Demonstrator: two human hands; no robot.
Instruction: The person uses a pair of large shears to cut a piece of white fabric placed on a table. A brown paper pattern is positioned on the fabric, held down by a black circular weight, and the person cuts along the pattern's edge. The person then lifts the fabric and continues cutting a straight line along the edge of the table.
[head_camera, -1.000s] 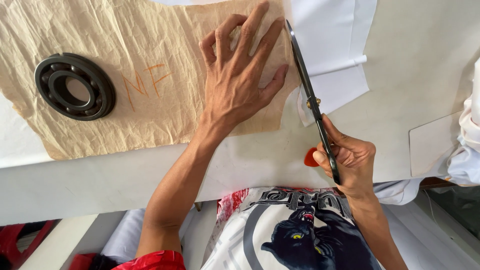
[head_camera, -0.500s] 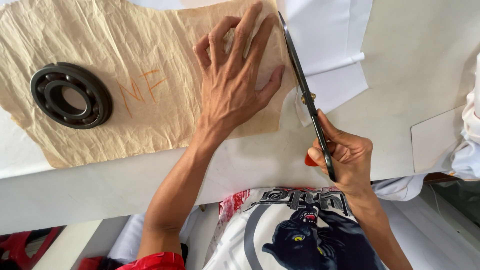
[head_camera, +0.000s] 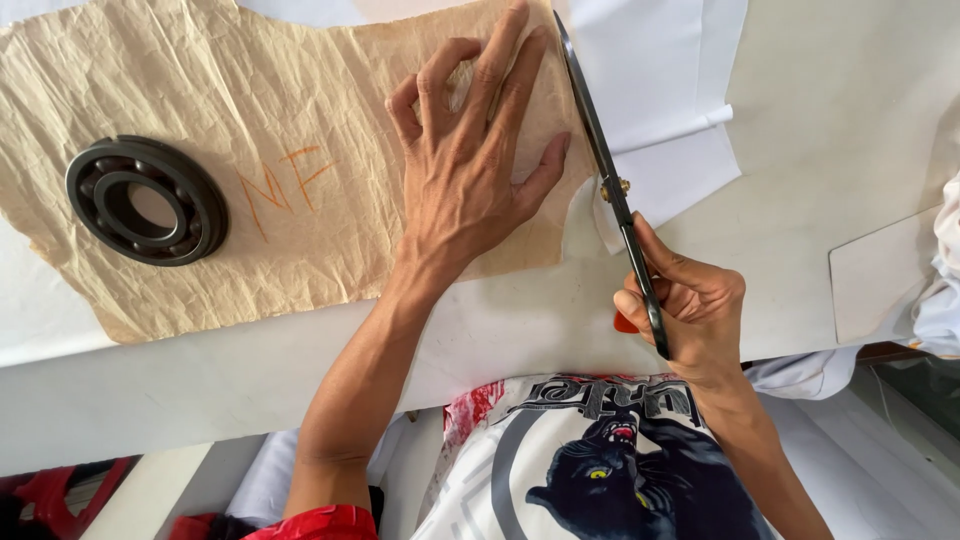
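The big scissors (head_camera: 608, 190) lie along the right edge of the brown paper pattern (head_camera: 290, 140). The long dark blades are almost shut and run up along that edge, over the white cloth (head_camera: 665, 110) that lies under the paper. The right hand (head_camera: 690, 310) grips the scissor handles, with the fingers curled tight around them. The left hand (head_camera: 475, 170) lies on the brown paper just beside the blades. Its fingers are spread wide and bent a little, and the tips press the paper down flat.

To cut well here, it looks best to keep the blades close against the paper's edge. The left hand should press hard, so the paper and cloth do not slide. The fingers should also stay out of the way of the blades.

Farther left, a heavy dark metal ring (head_camera: 147, 200) sits on the paper like a weight. Orange marks are drawn next to it. All of this lies on a pale table (head_camera: 830, 150).
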